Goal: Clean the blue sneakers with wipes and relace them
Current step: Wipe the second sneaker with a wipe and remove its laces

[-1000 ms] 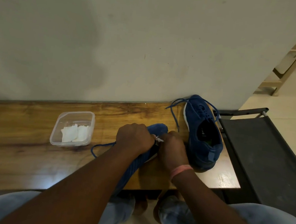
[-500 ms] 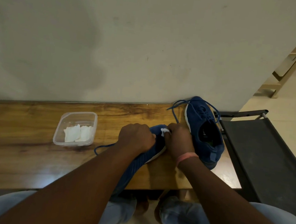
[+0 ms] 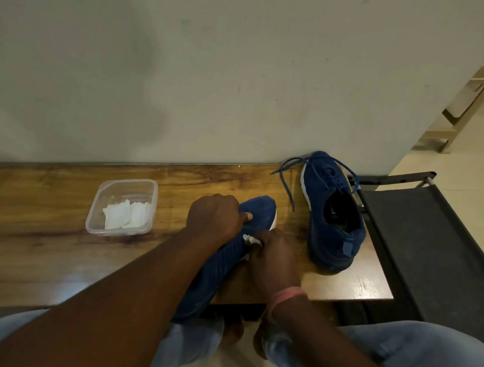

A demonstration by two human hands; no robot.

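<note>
From my remote seat I saw the left hand [image 3: 213,219] gripping the near blue knitted sneaker [image 3: 227,250], fingers curled over its upper. This shoe lay on the brown wooden table [image 3: 34,239], with its heel past the front edge. The right hand [image 3: 274,258] pinched a small white wipe [image 3: 250,239] against the side of the shoe. The second blue sneaker [image 3: 332,222] stood near the wall, its blue laces [image 3: 287,179] loose. A clear plastic box [image 3: 123,206] with folded white wipes [image 3: 125,217] sat to the left.
</note>
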